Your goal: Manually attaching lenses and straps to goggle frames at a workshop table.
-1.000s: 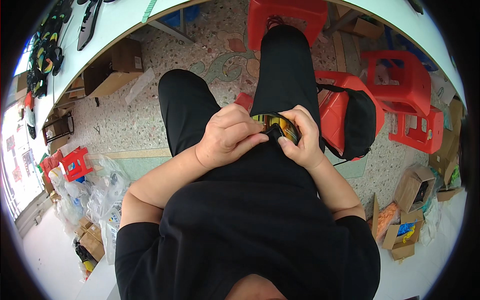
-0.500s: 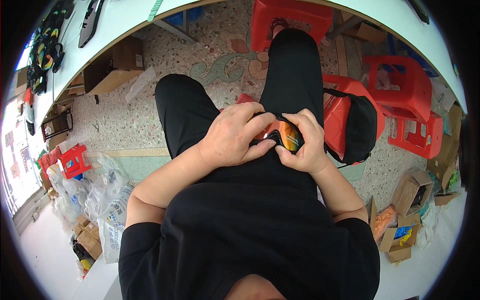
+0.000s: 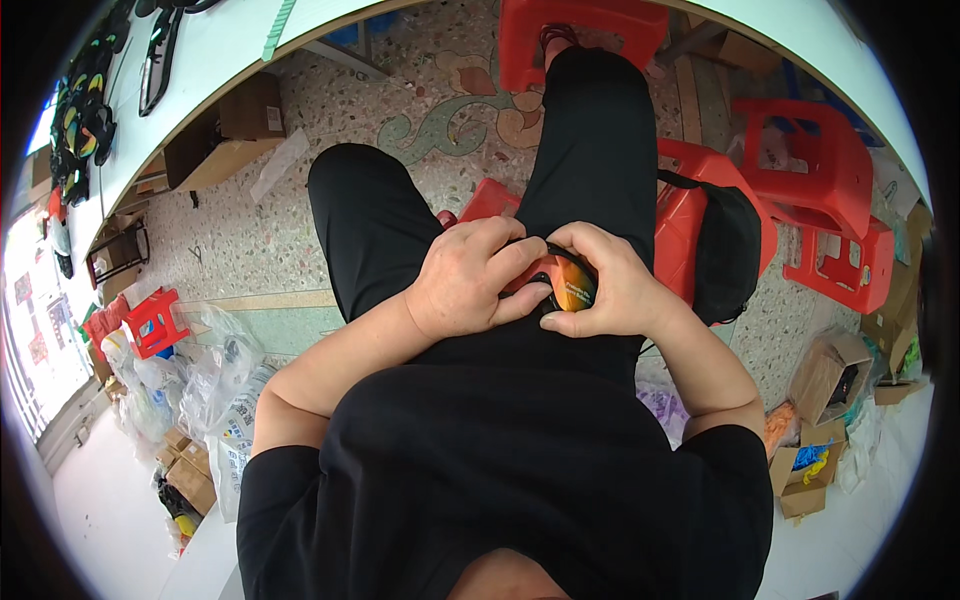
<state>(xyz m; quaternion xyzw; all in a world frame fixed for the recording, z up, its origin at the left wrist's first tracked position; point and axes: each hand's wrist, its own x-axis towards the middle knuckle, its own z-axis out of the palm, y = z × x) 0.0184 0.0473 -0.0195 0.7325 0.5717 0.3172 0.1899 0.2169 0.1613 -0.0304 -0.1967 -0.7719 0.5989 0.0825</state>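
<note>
Head view, goggles (image 3: pixel 574 287) between both hands (image 3: pixel 467 272) (image 3: pixel 618 287)

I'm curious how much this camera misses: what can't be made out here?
- Head view: the left part of the goggles, covered by the left hand.
- Head view: the far end of the topmost red stool, cut off by the picture's upper edge.
- Head view: the dark items at far left, too small and crowded to tell apart.

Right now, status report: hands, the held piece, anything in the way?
Left fingers and right fingers both gripping. Black-framed goggles with curved orange lens held between them. In the way: fingers, hiding part of the goggles.
</note>
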